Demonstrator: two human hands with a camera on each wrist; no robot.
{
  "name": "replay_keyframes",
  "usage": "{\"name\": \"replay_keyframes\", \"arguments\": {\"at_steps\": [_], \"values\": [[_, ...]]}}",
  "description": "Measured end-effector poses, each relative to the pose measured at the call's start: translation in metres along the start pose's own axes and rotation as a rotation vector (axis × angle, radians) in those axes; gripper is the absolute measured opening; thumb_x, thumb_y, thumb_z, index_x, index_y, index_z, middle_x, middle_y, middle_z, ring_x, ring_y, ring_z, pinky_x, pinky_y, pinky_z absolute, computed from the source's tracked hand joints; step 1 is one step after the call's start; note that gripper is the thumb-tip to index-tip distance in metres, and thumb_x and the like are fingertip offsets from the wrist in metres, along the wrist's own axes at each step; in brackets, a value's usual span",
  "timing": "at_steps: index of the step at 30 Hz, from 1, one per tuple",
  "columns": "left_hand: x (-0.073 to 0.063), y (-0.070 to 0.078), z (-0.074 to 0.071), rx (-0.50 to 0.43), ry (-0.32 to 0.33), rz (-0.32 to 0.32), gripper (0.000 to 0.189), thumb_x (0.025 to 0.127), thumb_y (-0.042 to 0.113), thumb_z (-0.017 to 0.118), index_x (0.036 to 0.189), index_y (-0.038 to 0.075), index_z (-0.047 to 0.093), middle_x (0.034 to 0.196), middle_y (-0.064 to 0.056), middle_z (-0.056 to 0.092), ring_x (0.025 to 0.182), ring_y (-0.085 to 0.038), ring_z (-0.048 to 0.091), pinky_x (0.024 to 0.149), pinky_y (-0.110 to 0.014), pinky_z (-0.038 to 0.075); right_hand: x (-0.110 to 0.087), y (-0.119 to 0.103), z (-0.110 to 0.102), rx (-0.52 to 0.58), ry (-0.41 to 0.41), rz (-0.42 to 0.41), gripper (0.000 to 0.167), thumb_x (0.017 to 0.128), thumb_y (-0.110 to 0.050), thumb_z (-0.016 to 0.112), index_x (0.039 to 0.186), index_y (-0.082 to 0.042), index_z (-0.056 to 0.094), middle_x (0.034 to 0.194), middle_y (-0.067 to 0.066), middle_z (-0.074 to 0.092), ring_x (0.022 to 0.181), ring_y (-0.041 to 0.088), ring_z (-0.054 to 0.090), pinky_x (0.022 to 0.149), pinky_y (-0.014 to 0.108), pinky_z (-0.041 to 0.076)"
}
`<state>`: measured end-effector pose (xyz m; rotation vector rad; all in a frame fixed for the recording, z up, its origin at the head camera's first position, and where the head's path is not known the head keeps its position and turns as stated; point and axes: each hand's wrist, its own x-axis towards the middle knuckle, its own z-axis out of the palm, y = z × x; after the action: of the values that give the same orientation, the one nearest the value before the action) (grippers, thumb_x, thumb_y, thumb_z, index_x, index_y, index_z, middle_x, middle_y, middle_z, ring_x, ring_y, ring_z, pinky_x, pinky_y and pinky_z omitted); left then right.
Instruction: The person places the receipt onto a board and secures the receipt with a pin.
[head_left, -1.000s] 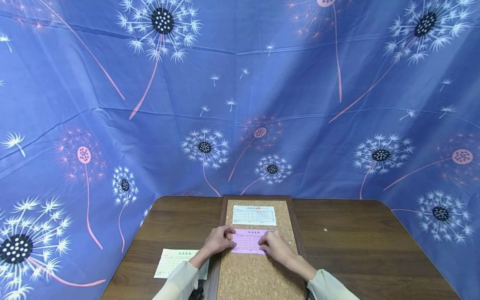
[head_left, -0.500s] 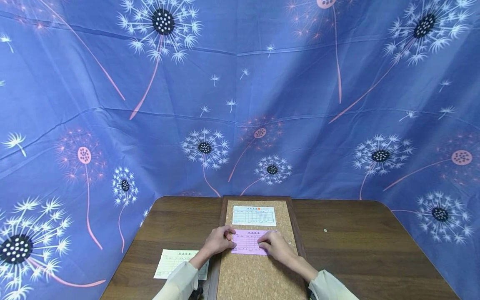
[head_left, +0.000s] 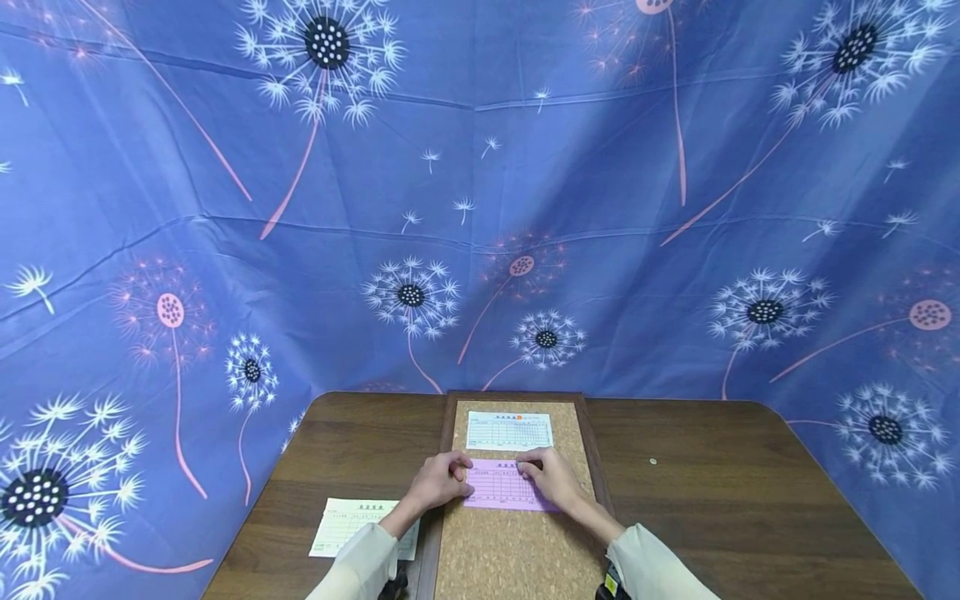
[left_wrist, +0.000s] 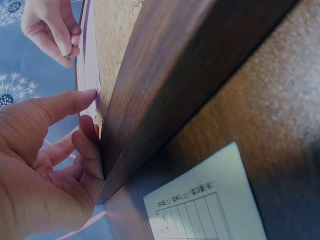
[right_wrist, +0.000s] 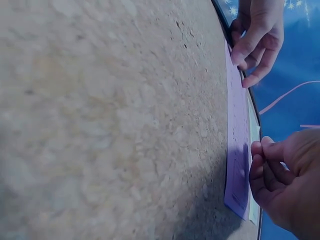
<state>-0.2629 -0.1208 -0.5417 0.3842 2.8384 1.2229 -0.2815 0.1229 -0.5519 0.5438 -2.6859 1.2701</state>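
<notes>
A pink printed form (head_left: 498, 492) lies flat on the cork board (head_left: 525, 550), below a white form (head_left: 491, 432) that bears an orange dot at its top edge. My left hand (head_left: 438, 479) presses the pink form's left edge, thumb and forefinger apart near its two left corners. My right hand (head_left: 551, 477) is over the form's upper middle, thumb and fingertips pinched together. In the left wrist view a tiny green push pin (left_wrist: 67, 57) shows at the right hand's fingertips, most of it hidden. The right wrist view shows the right hand (right_wrist: 285, 175) close above the form's top edge.
A pale green form (head_left: 337, 529) lies on the brown wooden table (head_left: 712, 517), left of the board and partly under my left forearm. The board has a raised dark wooden frame (left_wrist: 165, 65). One small pale round bit (head_left: 652, 461) lies to the right. A dandelion-patterned blue cloth (head_left: 637, 208) hangs behind.
My right hand has shifted up from the pink form's right part to its top edge, uncovering the lower right part. The left hand and the forms stay in place.
</notes>
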Motion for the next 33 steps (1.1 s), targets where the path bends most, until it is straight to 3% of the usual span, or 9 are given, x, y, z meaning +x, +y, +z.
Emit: {"name": "replay_keyframes", "arguments": {"at_steps": [9,19,33], "values": [[0.000,0.000,-0.001,0.002,0.003,0.001,0.033,0.072,0.009,0.084,0.102,0.005,0.071,0.076,-0.004,0.063,0.062,-0.003,0.045,0.058,-0.021,0.034,0.013,0.002,0.012,-0.052,0.048,-0.081,0.009,0.089,0.000,0.072,0.094,0.000,0.080,0.091,0.010,0.079,0.091,0.028,0.075,0.082,0.041,0.059],[0.001,-0.001,0.000,0.020,0.010,-0.008,0.033,0.072,0.011,0.084,0.102,0.007,0.071,0.076,-0.002,0.063,0.063,-0.003,0.045,0.057,-0.021,0.032,0.016,0.004,0.015,-0.117,0.079,-0.123,0.007,0.086,-0.005,0.077,0.091,-0.006,0.082,0.084,0.001,0.077,0.083,0.019,0.073,0.078,0.034,0.058],[0.000,0.001,0.000,0.023,0.009,-0.010,0.033,0.072,0.010,0.083,0.102,0.006,0.070,0.078,-0.005,0.064,0.063,-0.004,0.045,0.057,-0.022,0.031,0.015,0.000,0.017,-0.148,0.077,-0.090,0.009,0.085,-0.007,0.079,0.093,-0.009,0.083,0.082,-0.002,0.075,0.079,0.015,0.071,0.073,0.029,0.057]]}}
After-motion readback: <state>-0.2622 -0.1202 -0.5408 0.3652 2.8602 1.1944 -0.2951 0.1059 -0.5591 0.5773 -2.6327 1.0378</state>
